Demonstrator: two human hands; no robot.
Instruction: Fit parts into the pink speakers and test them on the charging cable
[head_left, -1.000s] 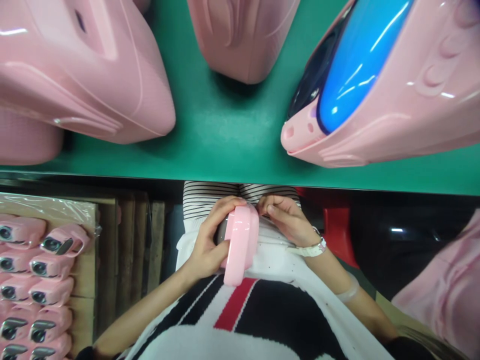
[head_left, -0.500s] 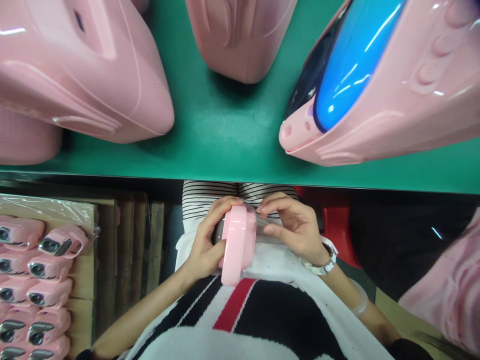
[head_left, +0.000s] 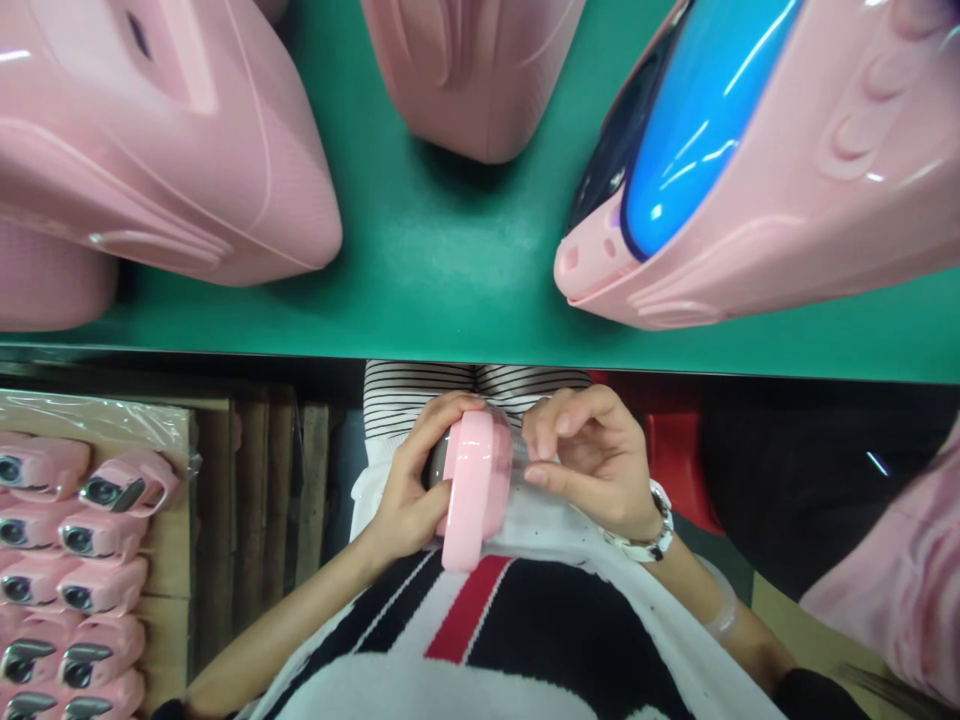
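In my lap, just below the table edge, my left hand (head_left: 424, 480) grips a glossy pink plastic part (head_left: 476, 480) with a handle-like bar. Its fingers lie over the top and the thumb presses the near side. A dark face of the part shows against my palm. To the right of it, my right hand (head_left: 592, 455) hovers without touching the part. Its fingers are half curled, with the thumb apart from them, and I see nothing held there. A watch (head_left: 649, 525) sits on that wrist.
Large pink plastic shells (head_left: 232, 150) stand on the green table (head_left: 450, 280), one with a blue panel (head_left: 697, 140). At lower left, several small pink parts with round lenses (head_left: 101, 545) lie on cardboard (head_left: 166, 640). A red stool (head_left: 679, 470) is at right.
My right hand has drawn slightly right, away from the pink part, and its fingers have curled more. My left hand keeps its grip. The view has shifted slightly.
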